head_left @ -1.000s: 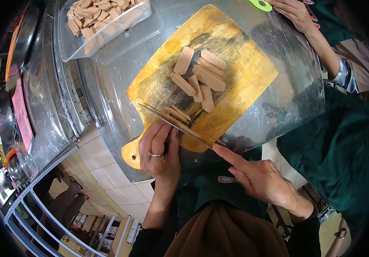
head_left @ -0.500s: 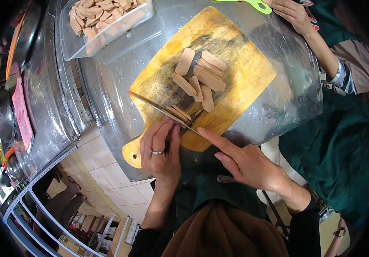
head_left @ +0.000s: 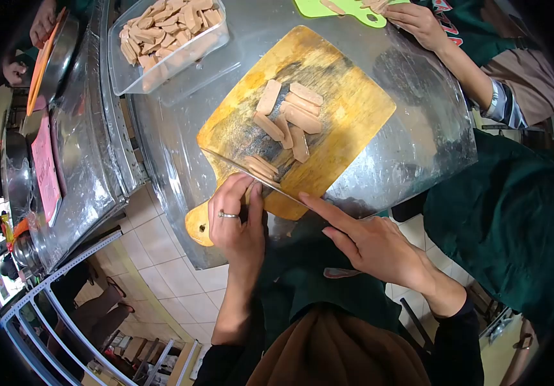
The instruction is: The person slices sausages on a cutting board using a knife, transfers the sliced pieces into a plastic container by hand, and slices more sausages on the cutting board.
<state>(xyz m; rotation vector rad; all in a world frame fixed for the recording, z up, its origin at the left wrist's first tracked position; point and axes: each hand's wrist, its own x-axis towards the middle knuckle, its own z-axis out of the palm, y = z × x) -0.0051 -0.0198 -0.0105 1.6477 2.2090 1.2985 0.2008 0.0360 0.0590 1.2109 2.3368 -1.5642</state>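
My right hand (head_left: 380, 248) is closed on the handle end of a long knife (head_left: 241, 169), its index finger stretched along the top of the blade. Against the near side of the blade, my left hand (head_left: 238, 212) has its fingers bent and pressed down; what they hold is mostly hidden. Both hands are at the near edge of a wooden cutting board (head_left: 354, 109). Thin cut strips (head_left: 262, 167) lie just beyond the blade. Farther up the board rest several light brown pieces (head_left: 303, 118), loosely piled.
A clear plastic tub (head_left: 219, 42) of brown pieces stands at the back left. At the back right, a co-worker's hand (head_left: 418, 22) touches a green board (head_left: 348, 9) with pieces on it. A pink board (head_left: 45, 167) lies on the left table.
The knife has shifted slightly, and another thin strip appears beside those beyond the blade. The view has shifted, showing more of the green board and another person's hands at the upper left.
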